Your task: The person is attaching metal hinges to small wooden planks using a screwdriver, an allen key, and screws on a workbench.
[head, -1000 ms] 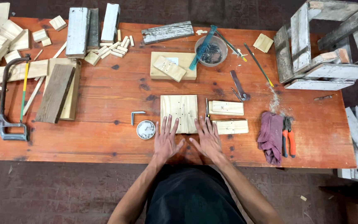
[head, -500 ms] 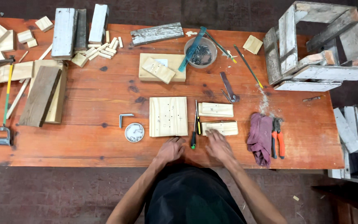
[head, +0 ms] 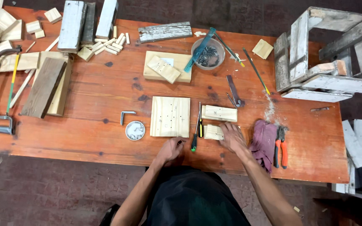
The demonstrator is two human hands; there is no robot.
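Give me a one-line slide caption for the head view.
Left hand beside a screwdriver and square pine board; right hand on a small wood block, on a cluttered workbench.

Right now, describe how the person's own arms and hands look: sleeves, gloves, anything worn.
Both arms are bare from the fingers up to where they leave the picture: no sleeves show. The left hand and right hand wear no gloves, and no watch, ring or band can be made out. The only clothing in view is a dark garment over the torso.
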